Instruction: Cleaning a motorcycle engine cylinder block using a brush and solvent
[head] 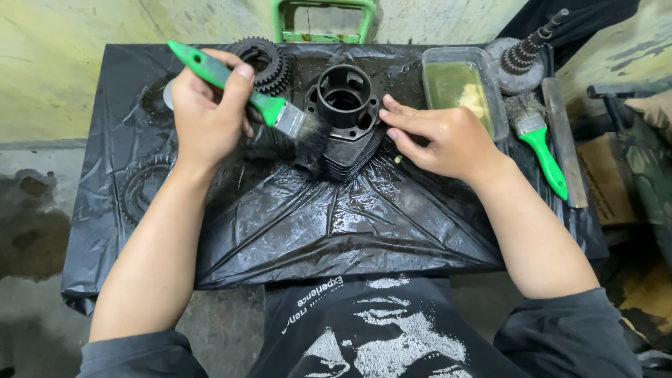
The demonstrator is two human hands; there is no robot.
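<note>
Cylinder (346, 115), finned, black, oil-wet: at centre of plastic-covered table (294, 224), bore upward. Judged heavy, rigid, slippery; best held at top flange, not on thin fins. Left hand (206, 115) wrapped tight round green-handled brush (266, 105), bristles against fins on left side. Right hand (441, 136) flat, fingers extended, steadying flange edge, closed on nothing. Noted nearby: gear (266, 63), clear tray of yellowish fluid (462, 87), second brush (535, 136).

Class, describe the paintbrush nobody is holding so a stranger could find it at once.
Start at the black plastic sheet covering the table, then go to its right edge, beside the clear plastic tub of yellowish liquid. There lies the idle green-handled paintbrush, bristles pointing away, untouched, unlike its twin in the left hand.
</note>
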